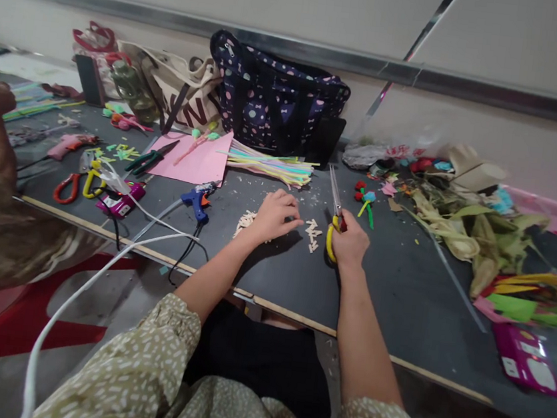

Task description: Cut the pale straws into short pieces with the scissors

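Yellow handles mark the scissors [335, 209], which the right hand [350, 242] grips closed around the loops, with the long thin blades pointing away from the person. The left hand [274, 214] rests on the dark desk [399, 296] with its fingers curled over small pale cut pieces [312, 233] that lie between the two hands; whether it pinches one, I cannot tell. These pieces look very light and stiff, so they probably scatter easily and are best picked with the fingertips. The scissors seem rigid and sharp, safest to hold by the handles. Beyond the left hand lies a bundle of pastel straws [273, 163], soft and slippery in appearance.
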`<state>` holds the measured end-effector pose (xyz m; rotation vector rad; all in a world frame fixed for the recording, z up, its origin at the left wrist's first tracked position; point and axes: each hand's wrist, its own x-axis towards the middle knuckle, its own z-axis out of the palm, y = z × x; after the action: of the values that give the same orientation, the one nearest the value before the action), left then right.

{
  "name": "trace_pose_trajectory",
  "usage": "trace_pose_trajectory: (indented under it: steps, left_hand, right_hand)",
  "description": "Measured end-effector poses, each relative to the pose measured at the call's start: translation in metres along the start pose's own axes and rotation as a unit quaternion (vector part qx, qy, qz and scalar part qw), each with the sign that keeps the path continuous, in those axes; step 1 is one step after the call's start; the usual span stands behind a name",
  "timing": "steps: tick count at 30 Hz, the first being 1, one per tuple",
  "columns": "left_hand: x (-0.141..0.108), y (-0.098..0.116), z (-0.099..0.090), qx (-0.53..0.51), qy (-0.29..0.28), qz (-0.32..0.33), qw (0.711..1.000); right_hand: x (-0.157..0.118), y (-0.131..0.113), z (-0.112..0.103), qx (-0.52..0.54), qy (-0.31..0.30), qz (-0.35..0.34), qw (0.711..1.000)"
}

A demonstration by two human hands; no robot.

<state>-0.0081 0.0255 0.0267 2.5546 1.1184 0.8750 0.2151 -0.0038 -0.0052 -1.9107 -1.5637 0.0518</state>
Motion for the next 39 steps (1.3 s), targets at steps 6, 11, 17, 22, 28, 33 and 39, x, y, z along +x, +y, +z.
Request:
trace_pose_trajectory:
  steps: [6, 11, 17, 22, 28, 33, 39]
  left_hand:
    - [0.002, 0.020, 0.011, 0.077, -0.094, 0.050, 0.991]
    - [0.008, 0.028, 0.027, 0.157, -0.123, 0.070, 0.977]
    - [0.008, 0.024, 0.045, 0.176, -0.129, 0.096, 0.971]
    - [0.007, 0.018, 0.052, 0.153, -0.117, 0.081, 0.978]
    - [0.004, 0.014, 0.050, 0.038, -0.077, 0.038, 0.996]
    - [0.005, 0.012, 0.047, -0.199, -0.022, -0.059, 0.978]
    - [0.009, 0.004, 0.048, -0.429, 0.055, -0.175, 0.884]
  right_hand:
    - [0.000, -0.001, -0.001, -0.010, -0.010, 0.000, 1.000]
    - [0.000, -0.001, -0.001, -0.007, -0.010, -0.009, 1.000]
    - [0.000, 0.003, 0.002, -0.006, 0.000, -0.014, 1.000]
    - [0.000, 0.002, 0.002, -0.016, -0.019, -0.005, 1.000]
    - [-0.001, 0.003, 0.002, -0.017, -0.020, 0.000, 1.000]
    - [-0.002, 0.002, 0.000, -0.022, -0.024, -0.005, 0.999]
    - [-0.003, 0.001, 0.002, -0.004, -0.010, -0.015, 1.000]
